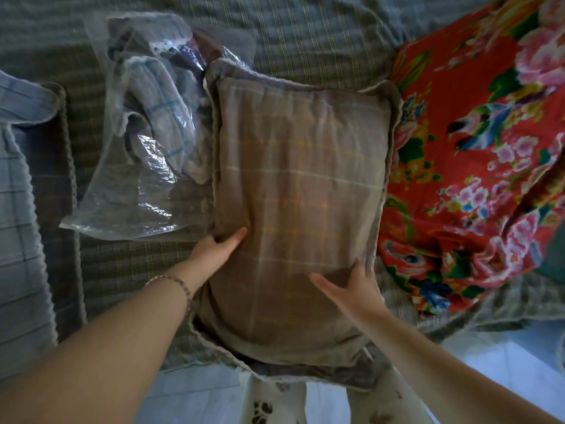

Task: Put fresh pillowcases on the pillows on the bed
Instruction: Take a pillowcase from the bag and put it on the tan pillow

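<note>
Your left hand (218, 246) grips the left edge of the brown plaid pillow (299, 179), thumb on top and fingers tucked under. Your right hand (354, 286) rests apart on its right side; I cannot tell whether it grips. The pillow lies on the green checked bed sheet (122, 270), with a clear plastic bag (137, 194) just left of it and a red floral quilt (474, 179) to its right.

The bed (305, 35) bears a brown pillow (299, 191), a plastic bag (134, 185), a floral quilt (477, 166) and a blue pillow (18, 209).
</note>
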A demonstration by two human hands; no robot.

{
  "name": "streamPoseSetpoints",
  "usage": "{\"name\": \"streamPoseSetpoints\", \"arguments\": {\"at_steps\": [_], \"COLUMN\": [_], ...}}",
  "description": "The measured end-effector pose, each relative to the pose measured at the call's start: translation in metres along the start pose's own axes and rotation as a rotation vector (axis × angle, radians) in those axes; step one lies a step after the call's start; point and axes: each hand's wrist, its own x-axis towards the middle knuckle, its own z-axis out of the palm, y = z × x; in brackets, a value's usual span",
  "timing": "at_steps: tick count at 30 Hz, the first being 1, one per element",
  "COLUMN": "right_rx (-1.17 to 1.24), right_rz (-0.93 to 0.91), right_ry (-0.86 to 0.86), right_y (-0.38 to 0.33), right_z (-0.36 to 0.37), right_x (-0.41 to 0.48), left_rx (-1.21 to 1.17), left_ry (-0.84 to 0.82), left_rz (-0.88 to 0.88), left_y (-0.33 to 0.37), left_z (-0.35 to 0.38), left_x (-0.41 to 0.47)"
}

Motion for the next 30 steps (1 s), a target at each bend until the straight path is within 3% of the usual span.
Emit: {"name": "streamPoseSetpoints", "arguments": {"at_steps": [4,6,9,13,15,18,22,24,26,28,30], "right_rx": [0.027,0.152,0.441,0.571,0.718,0.914,0.969,0.909,0.775,0.460,0.154], "right_rz": [0.145,0.004,-0.112,-0.134,-0.127,-0.169,-0.271,-0.228,-0.175,-0.156,-0.175], "right_ry": [0.020,0.095,-0.010,-0.047,-0.169,-0.422,-0.599,-0.439,-0.197,0.014,0.133], "right_y": [-0.046,-0.065,-0.103,-0.161,-0.182,-0.187,-0.159,-0.138,-0.113,-0.088,-0.072], "right_z": [0.019,0.017,-0.007,-0.062,-0.082,-0.096,-0.115,-0.136,-0.164,-0.191,-0.203], "right_x": [-0.003,-0.016,-0.046,-0.066,-0.073,-0.083,-0.068,-0.044,-0.017,0.007,0.018], "left_rx": [-0.197,-0.342,-0.407,-0.204,-0.088,0.127,0.335,0.375,0.358,0.383,0.420], "left_ry": [0.006,-0.025,0.036,0.077,0.132,0.247,0.443,0.306,-0.073,-0.416,-0.444], "left_rz": [-0.004,0.004,0.197,0.622,0.757,0.810,0.733,0.711,0.754,0.756,0.699], "left_y": [0.009,0.019,0.044,0.091,0.115,0.135,0.136,0.134,0.129,0.116,0.099], "left_z": [-0.003,-0.012,-0.023,-0.052,-0.067,-0.075,-0.032,0.005,0.043,0.089,0.115], "left_x": [-0.007,-0.023,-0.068,-0.147,-0.184,-0.226,-0.251,-0.248,-0.242,-0.235,-0.221]}}
